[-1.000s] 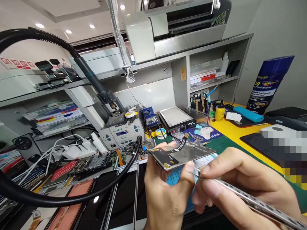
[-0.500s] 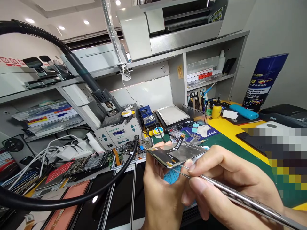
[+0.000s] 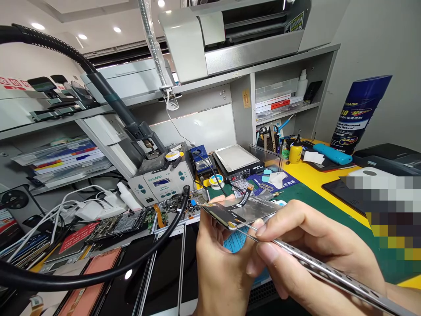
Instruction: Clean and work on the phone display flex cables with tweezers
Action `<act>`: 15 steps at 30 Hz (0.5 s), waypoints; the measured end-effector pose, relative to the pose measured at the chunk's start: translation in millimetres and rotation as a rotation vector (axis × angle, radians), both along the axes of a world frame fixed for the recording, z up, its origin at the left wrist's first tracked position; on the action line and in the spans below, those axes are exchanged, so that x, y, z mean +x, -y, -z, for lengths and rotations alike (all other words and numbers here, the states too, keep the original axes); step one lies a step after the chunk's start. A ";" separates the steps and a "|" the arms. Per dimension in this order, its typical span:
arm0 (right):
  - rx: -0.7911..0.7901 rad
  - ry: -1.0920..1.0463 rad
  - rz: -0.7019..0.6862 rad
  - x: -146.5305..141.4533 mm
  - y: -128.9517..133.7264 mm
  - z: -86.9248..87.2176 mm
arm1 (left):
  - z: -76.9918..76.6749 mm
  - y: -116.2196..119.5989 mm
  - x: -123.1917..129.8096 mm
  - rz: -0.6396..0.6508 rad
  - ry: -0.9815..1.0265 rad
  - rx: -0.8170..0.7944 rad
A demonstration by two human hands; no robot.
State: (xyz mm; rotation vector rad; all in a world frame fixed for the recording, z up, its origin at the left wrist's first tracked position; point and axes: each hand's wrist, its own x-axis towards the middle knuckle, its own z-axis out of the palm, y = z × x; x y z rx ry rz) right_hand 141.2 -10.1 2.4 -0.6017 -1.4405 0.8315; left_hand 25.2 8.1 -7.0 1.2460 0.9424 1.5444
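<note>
My left hand (image 3: 221, 267) grips a phone screen assembly (image 3: 259, 210) from below, its back facing up and tilted toward me. A dark flex cable (image 3: 245, 198) rises from its metal back. My right hand (image 3: 315, 245) pinches a pair of silver tweezers (image 3: 324, 268) between thumb and forefinger. The tweezer tips lie at the near corner of the screen, by a small gold contact; whether they touch it I cannot tell. Under the screen, part of a blue printed surface (image 3: 236, 240) shows.
A hot-air station (image 3: 162, 184) with a black hose (image 3: 131, 272) stands left of centre, beside a tray of parts (image 3: 164, 226). Phone screens (image 3: 164, 272) lie at front left. A heating plate (image 3: 238, 158), a yellow bottle (image 3: 296, 153) and a blue spray can (image 3: 358, 114) stand farther back.
The tweezer tips have shifted slightly left and up, closer to the gold contact at the screen's corner. Both hands keep their grips, and the view has moved a little.
</note>
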 end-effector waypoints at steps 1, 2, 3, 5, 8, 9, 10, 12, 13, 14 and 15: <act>-0.003 0.008 0.000 -0.2 0.3 -0.7 | -0.1 0.0 -0.2 0.003 -0.002 -0.001; -0.007 0.012 0.001 -0.5 0.5 -1.4 | -0.6 -0.1 -1.0 0.011 -0.007 -0.003; -0.022 0.020 0.004 -0.7 0.6 -1.9 | -1.3 -0.4 -2.3 0.024 -0.015 -0.007; -0.035 0.017 0.012 -0.7 0.3 -1.8 | -2.4 -1.3 -5.4 0.054 -0.033 -0.017; -0.037 0.007 -0.006 0.5 -0.4 1.2 | -1.4 -2.8 -9.3 0.078 -0.051 -0.023; -0.038 -0.003 -0.017 1.1 -0.4 2.6 | -0.4 -3.2 -10.1 0.079 -0.053 -0.023; -0.038 -0.012 -0.027 1.5 -0.2 3.8 | 1.0 -3.5 -10.6 0.082 -0.053 -0.022; -0.042 -0.021 -0.043 1.7 0.4 5.7 | 4.1 -4.1 -10.9 0.092 -0.047 -0.021; -0.045 -0.022 -0.050 1.5 0.6 6.3 | 5.6 -4.3 -10.8 0.096 -0.042 -0.020; -0.043 -0.021 -0.058 1.1 0.7 6.8 | 7.0 -4.5 -10.5 0.100 -0.035 -0.020; -0.043 -0.021 -0.063 0.6 0.7 7.2 | 8.3 -4.8 -10.2 0.101 -0.029 -0.020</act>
